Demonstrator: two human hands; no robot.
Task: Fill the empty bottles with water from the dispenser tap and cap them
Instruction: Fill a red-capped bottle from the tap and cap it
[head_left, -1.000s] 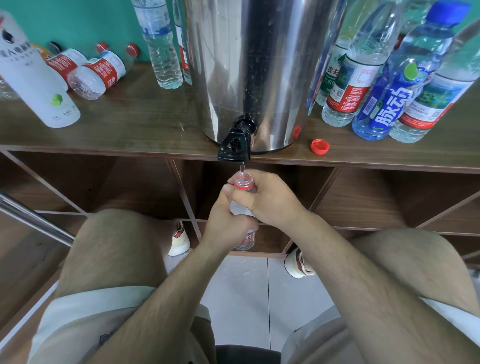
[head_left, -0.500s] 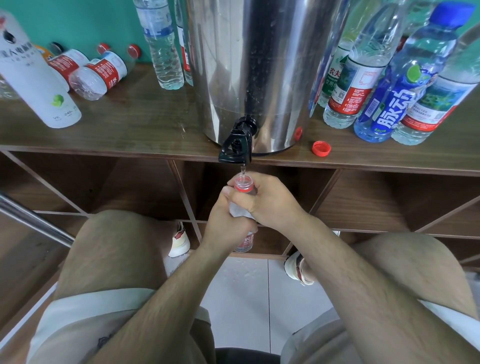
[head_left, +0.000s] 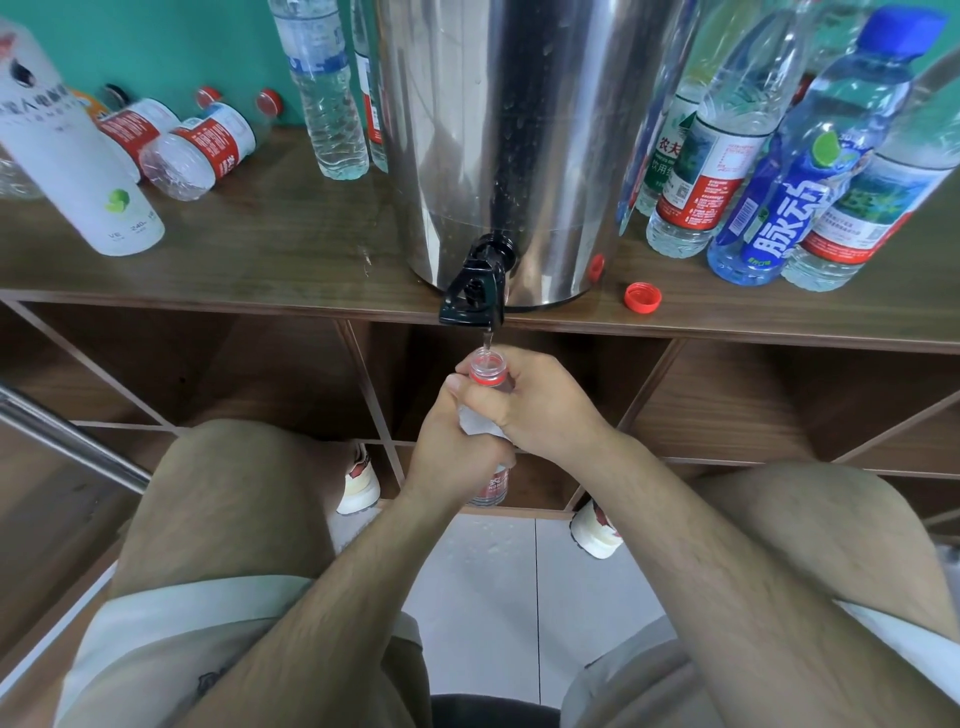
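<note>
A small clear bottle (head_left: 487, 367) with a red neck ring and red label stands upright just under the black tap (head_left: 475, 291) of the steel dispenser (head_left: 511, 130). A thin stream of water falls from the tap into its open mouth. My left hand (head_left: 454, 449) grips the bottle's body from the left. My right hand (head_left: 530, 408) grips its upper part, just under the neck. A loose red cap (head_left: 642, 297) lies on the wooden shelf (head_left: 260, 260) to the right of the dispenser.
Several filled bottles (head_left: 810, 156) stand right of the dispenser. A clear bottle (head_left: 324, 93) stands to its left; empty red-labelled bottles (head_left: 202, 150) lie on their sides and a white bottle (head_left: 78, 150) leans at far left. Open cubbies lie below; my knees flank the hands.
</note>
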